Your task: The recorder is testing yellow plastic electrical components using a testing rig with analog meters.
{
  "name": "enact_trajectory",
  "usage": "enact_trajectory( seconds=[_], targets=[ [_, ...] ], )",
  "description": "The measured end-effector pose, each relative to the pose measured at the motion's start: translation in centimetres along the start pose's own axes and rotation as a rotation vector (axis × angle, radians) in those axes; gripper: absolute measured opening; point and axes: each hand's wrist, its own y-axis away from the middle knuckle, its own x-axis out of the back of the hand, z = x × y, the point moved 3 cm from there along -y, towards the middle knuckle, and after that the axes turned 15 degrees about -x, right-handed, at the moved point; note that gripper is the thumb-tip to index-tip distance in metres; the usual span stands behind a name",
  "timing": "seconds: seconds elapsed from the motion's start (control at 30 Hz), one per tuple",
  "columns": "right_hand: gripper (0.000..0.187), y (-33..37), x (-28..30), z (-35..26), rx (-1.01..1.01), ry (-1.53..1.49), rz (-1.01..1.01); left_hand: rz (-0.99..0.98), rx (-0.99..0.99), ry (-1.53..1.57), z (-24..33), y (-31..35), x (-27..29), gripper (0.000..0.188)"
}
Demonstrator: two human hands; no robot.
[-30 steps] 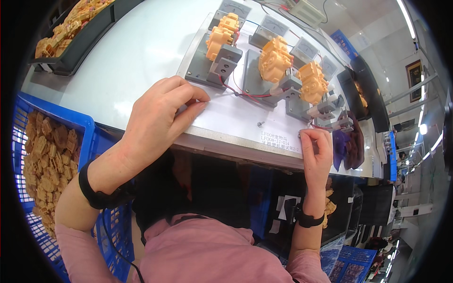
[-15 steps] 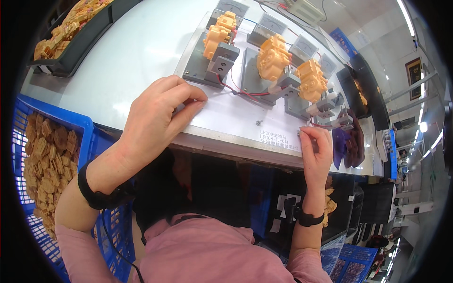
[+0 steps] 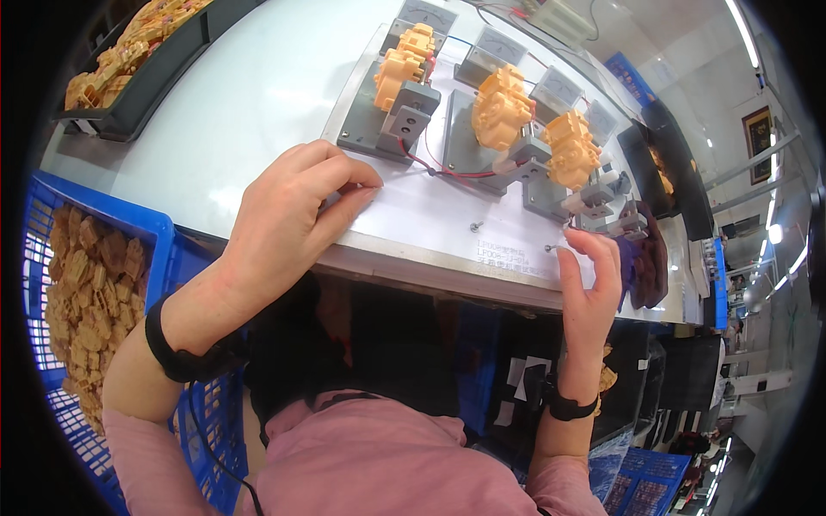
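Blue crate (image 3: 52,224), at 9 o'clock: tan moulded parts heaped inside, standing beside the counter (image 3: 249,112).

Dark tray (image 3: 146,86), at 11 o'clock on the counter: more tan parts.

Left hand (image 3: 284,224), centre-left: black wristband; palm down at the near left corner of the grey fixture plate (image 3: 430,215). Fingers curled, thumb and forefinger tips pressed together on the plate edge. Grip pinched shut; whether anything sits between the fingertips cannot be told.

Fixture plate, centre, lying on the counter's near edge: carries three grey holders, each with an orange moulded part. First orange part (image 3: 400,64) at 12 o'clock; second (image 3: 502,107) and third (image 3: 570,148) step toward 2 o'clock. A red wire (image 3: 439,170) runs between the first two holders.

Right hand (image 3: 589,292), at 3 o'clock: black wristband; fingers raised and lightly bent, tips touching the small grey clamp (image 3: 602,211) at the plate's right end. Grip loose, closed on nothing visible.
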Motion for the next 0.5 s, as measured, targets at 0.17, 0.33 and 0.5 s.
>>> enact_trajectory(
  seconds=[0.17,0.33,0.5],
  targets=[
    [0.02,-0.4,-2.1,-3.2,0.081,-0.011,-0.122,-0.032,-0.009,-0.032,0.1,-0.3,0.0,0.008],
    [0.015,-0.9,-5.3,-4.6,0.199,-0.026,-0.241,-0.001,0.042,0.011,0.3,-0.4,-0.1,0.008],
    [0.013,-0.7,-5.7,-4.4,0.163,-0.067,-0.208,-0.018,0.046,-0.003,0.5,-0.4,0.0,0.008]
  ],
)
